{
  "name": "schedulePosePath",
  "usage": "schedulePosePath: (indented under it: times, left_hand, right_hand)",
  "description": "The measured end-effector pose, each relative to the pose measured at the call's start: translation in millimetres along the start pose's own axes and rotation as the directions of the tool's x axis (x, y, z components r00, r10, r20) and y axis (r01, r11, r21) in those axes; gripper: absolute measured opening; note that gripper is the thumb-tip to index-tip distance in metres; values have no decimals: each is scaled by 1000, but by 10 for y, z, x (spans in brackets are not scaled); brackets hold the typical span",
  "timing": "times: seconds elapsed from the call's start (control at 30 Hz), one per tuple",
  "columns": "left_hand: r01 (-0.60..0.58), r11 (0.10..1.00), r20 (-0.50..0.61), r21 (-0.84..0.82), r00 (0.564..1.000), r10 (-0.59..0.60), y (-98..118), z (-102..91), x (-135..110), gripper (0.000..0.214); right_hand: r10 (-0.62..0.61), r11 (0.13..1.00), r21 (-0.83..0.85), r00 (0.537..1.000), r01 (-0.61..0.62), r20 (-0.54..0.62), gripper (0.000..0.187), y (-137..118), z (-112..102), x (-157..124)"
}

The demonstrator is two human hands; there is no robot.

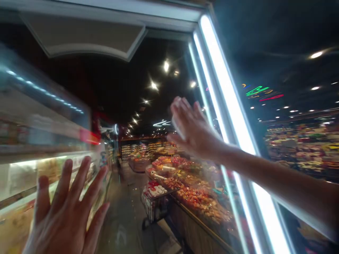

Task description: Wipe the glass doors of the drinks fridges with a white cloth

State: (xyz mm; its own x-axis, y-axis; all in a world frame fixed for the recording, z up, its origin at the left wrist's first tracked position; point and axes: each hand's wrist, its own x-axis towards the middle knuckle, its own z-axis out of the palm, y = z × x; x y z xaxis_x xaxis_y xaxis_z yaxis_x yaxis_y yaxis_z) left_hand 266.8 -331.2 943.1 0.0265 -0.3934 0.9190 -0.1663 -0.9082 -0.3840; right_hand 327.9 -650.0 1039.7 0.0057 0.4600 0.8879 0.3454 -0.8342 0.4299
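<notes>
My left hand (65, 218) is at the lower left, back towards me, with its fingers spread and nothing in them. Past its fingertips is a blurred shelf (22, 190) with goods. My right hand (194, 134) is raised near the middle, smeared by motion, fingers stretched out and holding nothing. It is nearest to a framed pane, whose bright light strips (225, 84) run down the right side behind my forearm. Whether either palm touches the pane cannot be made out.
A shopping cart (153, 199) with red and white packages stands in the aisle (119, 211). Beside it runs a long display bin (201, 229) heaped with small wrapped goods. Lit shelves (34, 144) line the left. A pale panel (84, 35) hangs overhead. More displays (302, 148) fill the right.
</notes>
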Motion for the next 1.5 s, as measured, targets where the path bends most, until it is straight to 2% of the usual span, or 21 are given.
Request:
schedulePosePath:
  times: [0.07,0.13,0.2,0.23,0.3,0.37,0.43,0.47,0.5,0.57,0.63,0.73,0.8,0.93,0.97,1.1,1.17,1.3,1.33,1.43,1.5]
  left_hand:
    - [22,1000,32,21,999,-23,-159,-35,-55,72]
    - [37,999,55,36,998,-39,-318,-59,-106,72]
    - [33,998,77,52,996,-37,-478,-98,-143,72]
    - [30,998,88,60,995,-36,-559,-130,-158,72]
    - [29,997,103,76,994,-37,-728,-216,-189,72]
    - [39,995,103,91,993,-49,-902,-322,-234,72]
    - [50,993,93,108,994,-60,-1082,-433,-301,72]
    - [50,992,90,116,994,-61,-1174,-486,-343,72]
    - [48,991,88,125,994,-59,-1267,-538,-389,71]
    - [37,989,83,144,995,-49,-1456,-636,-488,72]
    - [48,987,65,155,996,-58,-1641,-724,-582,72]
    - [109,986,9,127,994,-111,-1873,-833,-681,73]
    - [166,983,-18,76,986,-165,-1971,-883,-714,72]
    - [239,970,-30,-39,970,-240,-2034,-905,-715,72]
    - [237,970,-30,-51,971,-239,-2033,-897,-705,73]
    - [186,981,-50,-56,981,-189,-2031,-865,-654,74]
    - [167,984,-54,-62,984,-170,-2047,-860,-642,76]
    - [175,980,-57,-91,982,-181,-2072,-843,-660,74]
    - [182,978,-52,-98,981,-188,-2060,-833,-666,74]
    - [205,970,-41,-129,976,-212,-1928,-792,-668,72]
    - [234,955,-29,-179,970,-243,-1740,-768,-662,73]
  right_hand:
    - [78,997,1,997,-78,-25,96,-60,42,157]
    - [-186,981,54,982,185,15,104,-346,102,183]
    - [-502,861,120,863,494,52,107,-653,157,224]
    - [-564,822,133,824,554,54,104,-747,176,305]
    - [-485,870,115,874,480,20,97,-792,201,613]
    - [-257,965,54,966,258,-26,98,-783,216,989]
    - [-164,986,26,984,166,-69,103,-930,240,1228]
    - [-228,972,38,971,231,-79,103,-1087,262,1272]
    - [-352,932,63,932,357,-83,101,-1283,292,1282]
    - [-642,757,115,765,644,-57,97,-1686,372,1313]
    - [-733,675,102,680,731,-23,92,-1951,451,1516]
    - [-464,885,-2,883,465,-78,93,-2085,514,2068]
    - [-388,920,12,913,392,-128,101,-2194,534,2295]
    - [-661,736,167,750,656,-33,91,-2625,555,2254]
    - [-672,732,184,740,657,32,90,-2710,547,2265]
    - [-401,916,40,902,400,162,91,-2853,485,2530]
    - [-399,915,12,904,402,155,95,-2919,477,2534]
    - [-699,712,95,689,695,191,98,-2986,498,2203]
    - [-697,714,83,694,695,179,96,-2938,499,2147]
    - [-444,895,1,892,446,89,86,-2701,493,2076]
    - [-305,952,-16,952,306,35,88,-2626,509,1932]
